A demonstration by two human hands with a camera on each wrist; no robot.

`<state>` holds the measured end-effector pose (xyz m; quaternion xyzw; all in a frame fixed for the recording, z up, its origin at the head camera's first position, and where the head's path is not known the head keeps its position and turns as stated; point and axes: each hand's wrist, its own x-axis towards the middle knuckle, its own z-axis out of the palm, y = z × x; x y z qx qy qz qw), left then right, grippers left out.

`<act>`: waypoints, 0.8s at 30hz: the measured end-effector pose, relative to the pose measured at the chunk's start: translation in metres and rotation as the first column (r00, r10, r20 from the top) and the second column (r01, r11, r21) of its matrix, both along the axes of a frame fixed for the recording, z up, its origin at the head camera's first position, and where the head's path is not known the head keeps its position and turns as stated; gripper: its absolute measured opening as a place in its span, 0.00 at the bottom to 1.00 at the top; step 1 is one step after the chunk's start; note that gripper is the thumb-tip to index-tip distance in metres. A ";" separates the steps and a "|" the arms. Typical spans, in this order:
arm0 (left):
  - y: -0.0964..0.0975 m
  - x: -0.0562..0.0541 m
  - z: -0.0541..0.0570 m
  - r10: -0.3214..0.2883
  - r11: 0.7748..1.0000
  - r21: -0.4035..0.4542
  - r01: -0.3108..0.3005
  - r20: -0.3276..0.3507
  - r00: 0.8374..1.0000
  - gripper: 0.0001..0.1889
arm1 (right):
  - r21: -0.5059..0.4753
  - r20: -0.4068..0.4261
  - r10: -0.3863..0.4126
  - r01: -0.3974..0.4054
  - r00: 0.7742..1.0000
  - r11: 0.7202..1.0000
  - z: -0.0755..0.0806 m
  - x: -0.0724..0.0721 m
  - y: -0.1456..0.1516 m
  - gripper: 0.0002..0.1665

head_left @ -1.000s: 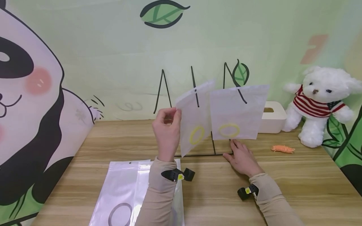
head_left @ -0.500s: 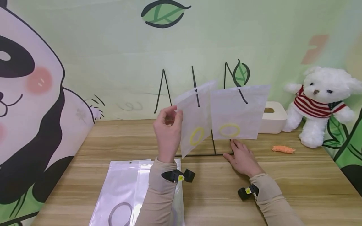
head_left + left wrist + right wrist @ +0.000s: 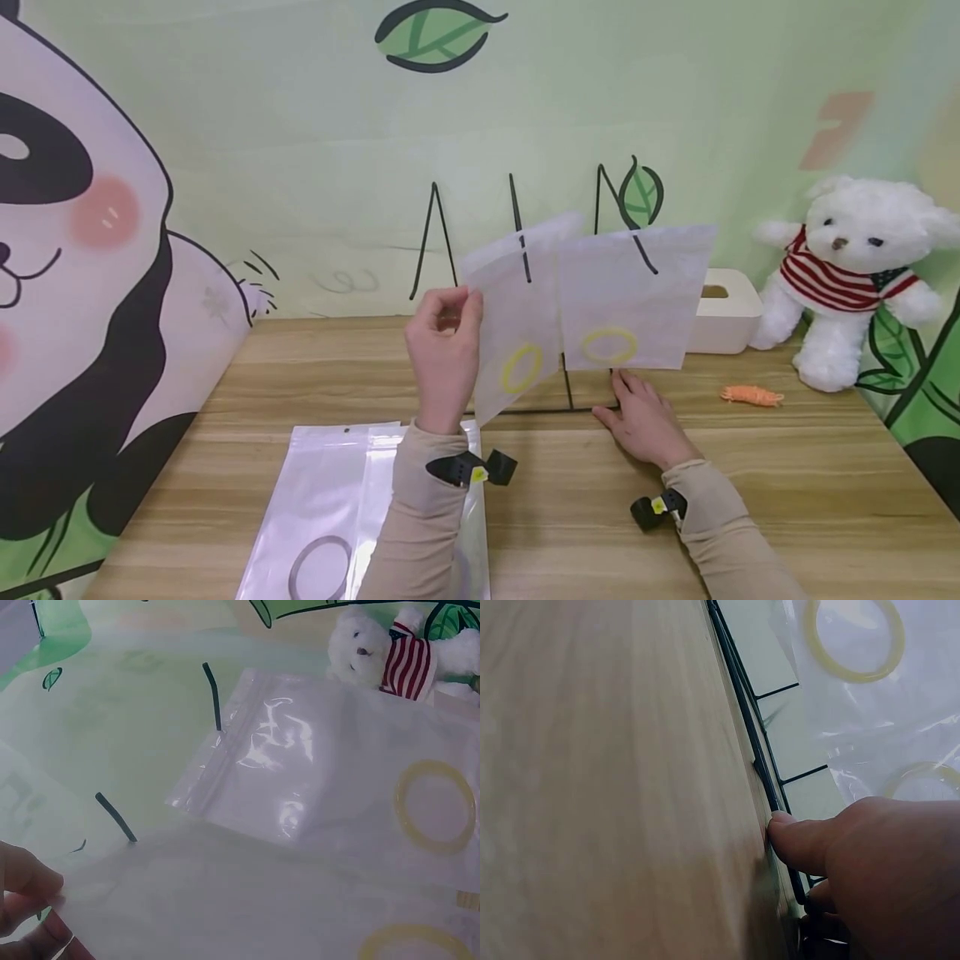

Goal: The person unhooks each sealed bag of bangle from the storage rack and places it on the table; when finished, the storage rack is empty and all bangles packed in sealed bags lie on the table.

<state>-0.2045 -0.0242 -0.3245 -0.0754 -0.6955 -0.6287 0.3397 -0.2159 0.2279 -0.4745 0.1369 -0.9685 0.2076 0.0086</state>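
My left hand (image 3: 444, 358) pinches the left edge of a white translucent zip bag (image 3: 517, 308) between thumb and fingers. A yellow ring (image 3: 522, 369) shows through its lower part. The middle prong of a black wire rack (image 3: 536, 411) pokes through this bag near the top, and the bag stands at a slant. Beside it a second zip bag (image 3: 630, 292), with a yellow ring (image 3: 435, 806) in it, hangs on the right prong. My right hand (image 3: 645, 421) grips the rack's base at the right corner; in the right wrist view the thumb (image 3: 802, 844) lies on the base wire.
Flat zip bags (image 3: 322, 475) lie on the wooden table (image 3: 570, 525) at the front left, one showing a grey ring. An orange cord bundle (image 3: 752, 396) lies to the right. Behind stand a white tissue box (image 3: 723, 312) and a white teddy bear (image 3: 855, 242).
The pinched bag has turned slightly, its lower left corner dropping a little and its upper right corner shifting right. The right hand, rack and other bag stay put.
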 end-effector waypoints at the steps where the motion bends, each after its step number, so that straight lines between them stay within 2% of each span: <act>1: 0.000 0.000 0.000 0.000 1.000 0.001 0.000 0.002 1.000 0.06 | 0.000 0.001 0.000 0.000 1.000 1.000 0.000 0.000 0.000 0.40; 24: 0.000 0.006 0.003 0.001 1.000 0.003 -0.001 -0.062 0.998 0.03 | 0.007 -0.003 -0.002 0.002 1.000 1.000 -0.002 -0.002 0.001 0.41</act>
